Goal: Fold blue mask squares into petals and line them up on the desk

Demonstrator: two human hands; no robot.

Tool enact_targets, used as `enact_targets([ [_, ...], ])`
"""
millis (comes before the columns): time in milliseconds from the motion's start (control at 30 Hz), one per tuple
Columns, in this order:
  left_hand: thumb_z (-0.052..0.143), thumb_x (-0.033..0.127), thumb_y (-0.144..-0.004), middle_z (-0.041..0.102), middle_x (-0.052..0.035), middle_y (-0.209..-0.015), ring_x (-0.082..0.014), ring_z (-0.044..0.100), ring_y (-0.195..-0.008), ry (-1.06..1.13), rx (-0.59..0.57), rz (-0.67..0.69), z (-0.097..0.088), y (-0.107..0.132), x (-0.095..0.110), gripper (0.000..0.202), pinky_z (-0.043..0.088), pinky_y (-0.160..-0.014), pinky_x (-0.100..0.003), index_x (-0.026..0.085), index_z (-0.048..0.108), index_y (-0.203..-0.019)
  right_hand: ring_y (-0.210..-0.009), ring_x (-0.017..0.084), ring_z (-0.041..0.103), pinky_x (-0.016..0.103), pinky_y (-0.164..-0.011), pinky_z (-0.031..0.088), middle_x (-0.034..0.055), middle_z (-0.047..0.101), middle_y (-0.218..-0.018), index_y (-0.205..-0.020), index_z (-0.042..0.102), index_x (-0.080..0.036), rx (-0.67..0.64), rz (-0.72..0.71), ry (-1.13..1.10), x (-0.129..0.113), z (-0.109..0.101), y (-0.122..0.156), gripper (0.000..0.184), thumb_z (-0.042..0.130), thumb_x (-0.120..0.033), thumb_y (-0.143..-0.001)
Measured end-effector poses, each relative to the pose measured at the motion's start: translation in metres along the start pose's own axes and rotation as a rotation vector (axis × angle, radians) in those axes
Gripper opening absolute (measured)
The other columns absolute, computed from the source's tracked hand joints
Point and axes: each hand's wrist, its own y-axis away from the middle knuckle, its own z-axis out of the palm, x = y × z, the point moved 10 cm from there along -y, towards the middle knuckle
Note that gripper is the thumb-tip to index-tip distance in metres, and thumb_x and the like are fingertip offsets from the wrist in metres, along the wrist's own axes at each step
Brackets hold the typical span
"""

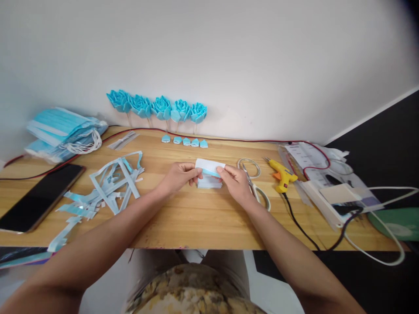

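Between my two hands is a small folded piece of mask fabric, white on top with a light blue strip along its lower edge. My left hand pinches its left end between thumb and fingers. At the right end, my right hand grips it the same way. Just below it on the table lies a pile of cut white-blue fabric pieces, partly hidden. Scissors with pale handles lie beside my right hand. Several small folded blue petals sit in a row beyond my hands.
Several blue fabric flowers on sticks lean on the wall. Bagged face masks, a phone and fabric scraps are at left. A yellow glue gun, its black cord and a white power strip are at right.
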Motion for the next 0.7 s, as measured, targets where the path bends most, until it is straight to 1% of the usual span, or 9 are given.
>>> enact_targets([
  [333,0.067,0.038,-0.073,0.060,-0.0014,-0.056,-0.0083,0.049,-0.048,0.017,-0.009,-0.004,-0.0001,0.0002,-0.0011,0.027,0.039,-0.050,-0.022,0.013,0.066,-0.065,-0.054,0.011,0.047,0.023,-0.052,0.035,-0.0021,0.049,-0.054,-0.057,0.052,-0.019,0.019,-0.002,0.012,-0.0014,-0.0024,0.0005,0.042,0.049,-0.046,-0.089],
  [500,0.067,0.039,-0.074,0.060,-0.0014,-0.055,-0.0085,0.049,-0.048,0.015,-0.031,0.002,0.0018,0.0004,0.0004,0.027,0.039,-0.051,-0.022,0.013,0.066,-0.066,-0.055,0.012,0.050,0.023,-0.053,0.037,-0.0015,0.052,-0.055,-0.057,0.053,-0.019,0.012,0.010,-0.017,-0.0004,-0.0027,-0.0002,0.042,0.049,-0.046,-0.089],
  [700,0.065,0.036,-0.074,0.059,-0.0012,-0.055,-0.0078,0.049,-0.048,0.008,-0.012,0.001,0.0003,0.0011,0.0010,0.025,0.038,-0.050,-0.021,0.013,0.065,-0.065,-0.055,0.013,0.052,0.024,-0.053,0.040,-0.0002,0.056,-0.056,-0.059,0.057,-0.018,-0.014,0.037,-0.092,0.0031,0.0009,-0.0017,0.040,0.052,-0.048,-0.086],
])
